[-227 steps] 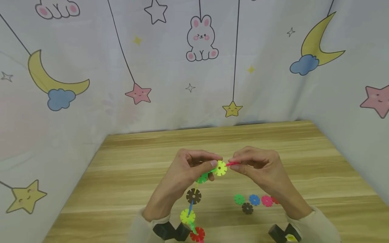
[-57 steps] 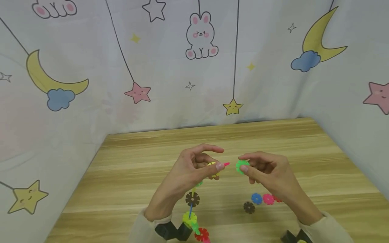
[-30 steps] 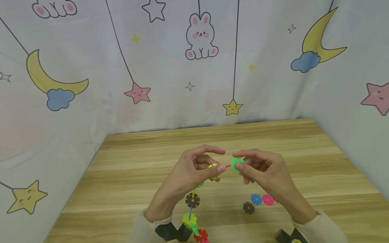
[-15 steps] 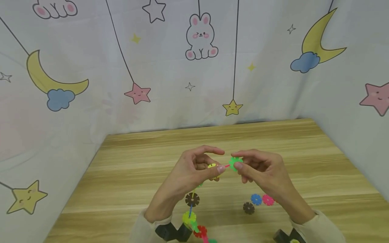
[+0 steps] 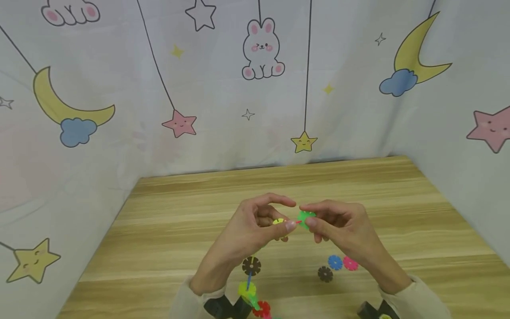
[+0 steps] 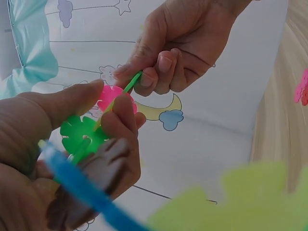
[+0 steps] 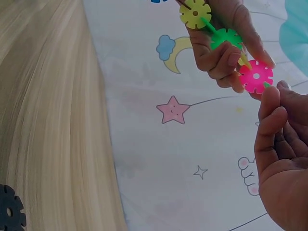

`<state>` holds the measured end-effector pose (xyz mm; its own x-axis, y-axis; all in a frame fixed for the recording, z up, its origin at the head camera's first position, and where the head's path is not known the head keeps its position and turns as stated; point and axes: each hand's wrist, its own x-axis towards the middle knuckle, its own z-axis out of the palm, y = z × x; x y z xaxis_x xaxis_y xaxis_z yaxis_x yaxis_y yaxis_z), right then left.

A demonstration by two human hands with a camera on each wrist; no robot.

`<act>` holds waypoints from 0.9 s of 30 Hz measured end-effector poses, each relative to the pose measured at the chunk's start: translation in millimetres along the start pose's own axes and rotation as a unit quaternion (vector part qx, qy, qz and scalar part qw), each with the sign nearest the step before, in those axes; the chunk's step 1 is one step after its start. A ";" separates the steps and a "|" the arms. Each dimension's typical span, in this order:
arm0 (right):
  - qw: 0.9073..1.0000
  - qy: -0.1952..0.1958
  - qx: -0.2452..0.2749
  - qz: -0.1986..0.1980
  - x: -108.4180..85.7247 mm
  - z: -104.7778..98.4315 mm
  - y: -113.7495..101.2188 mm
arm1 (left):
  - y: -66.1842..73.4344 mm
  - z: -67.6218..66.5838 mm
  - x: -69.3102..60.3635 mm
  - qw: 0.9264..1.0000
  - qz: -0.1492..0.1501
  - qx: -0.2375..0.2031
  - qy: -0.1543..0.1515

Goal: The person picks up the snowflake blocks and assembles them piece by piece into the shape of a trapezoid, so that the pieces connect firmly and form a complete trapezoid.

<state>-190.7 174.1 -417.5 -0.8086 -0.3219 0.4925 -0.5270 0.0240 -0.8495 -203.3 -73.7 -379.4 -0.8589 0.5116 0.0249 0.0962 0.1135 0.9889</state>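
My left hand [image 5: 251, 228] pinches a pink notched plastic disc [image 7: 248, 77], the end piece of a chain of interlocking discs. Behind it in the chain come a yellow disc [image 5: 277, 223], a green one [image 6: 77, 134] and a brown one [image 5: 248, 269]. More yellow, green and red discs [image 5: 260, 310] trail down by the left wrist. Between thumb and forefinger my right hand [image 5: 344, 223] holds a loose green disc [image 5: 304, 219], edge-on in the left wrist view. Its rim meets the pink disc's rim; fingertips hide whether the notches have engaged.
On the wooden table [image 5: 191, 195] lie a blue disc [image 5: 335, 258], a pink disc [image 5: 350, 259] and a dark disc [image 5: 325, 270], below the right hand. A printed curtain [image 5: 223, 88] rises behind the table and along both sides.
My right hand first pinched the pink disc at the yellow one, then picked up the green disc from the table. Lately it has moved left, bringing green against pink.
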 end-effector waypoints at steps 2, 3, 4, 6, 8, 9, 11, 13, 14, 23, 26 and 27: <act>1.000 -0.002 0.005 0.001 -0.7 -0.5 0.4 | -0.5 1.3 0.5 1.000 0.003 -0.001 0.001; 1.000 -0.003 0.008 0.002 -0.8 -0.6 0.7 | -0.8 1.9 0.8 1.000 0.005 -0.002 0.001; 1.000 -0.005 0.011 0.002 -0.9 -0.8 1.1 | -1.1 2.4 1.1 1.000 0.007 -0.003 0.002; 1.000 -0.006 0.014 0.003 -0.8 -1.0 2.4 | -1.8 3.4 2.0 1.000 0.010 -0.005 0.003; 1.000 -0.008 0.017 0.007 -0.7 -1.1 3.8 | -2.3 4.2 2.4 1.000 0.010 -0.006 0.003; 1.000 -0.009 0.016 0.011 -0.6 -1.1 4.2 | -2.4 4.5 2.3 1.000 0.008 -0.005 0.004; 1.000 -0.012 0.015 0.016 -0.6 -1.3 5.0 | -2.6 5.0 2.2 1.000 0.005 -0.004 0.003; 1.000 -0.015 0.014 0.020 -0.7 -1.4 5.7 | -2.8 5.2 1.9 1.000 0.002 -0.004 0.003; 1.000 -0.016 0.015 0.021 -0.7 -1.2 5.9 | -2.8 5.3 1.6 1.000 0.000 -0.004 0.004; 0.999 -0.011 -0.035 -0.024 -4.3 6.2 0.5 | 0.1 7.8 1.0 1.000 -0.008 -0.013 0.002; 0.998 -0.006 -0.051 -0.033 -3.8 7.8 -3.3 | 0.6 5.4 1.0 1.000 -0.002 -0.019 0.003; 0.998 -0.004 -0.046 -0.037 -3.2 7.7 -4.5 | 0.6 4.5 0.9 1.000 -0.003 -0.021 0.002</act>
<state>-183.8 167.8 -416.7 -0.7647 -0.3344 0.5508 -0.6070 0.0870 -0.7900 -201.8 -69.4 -379.4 -0.8610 0.5082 0.0194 0.0696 0.0800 0.9944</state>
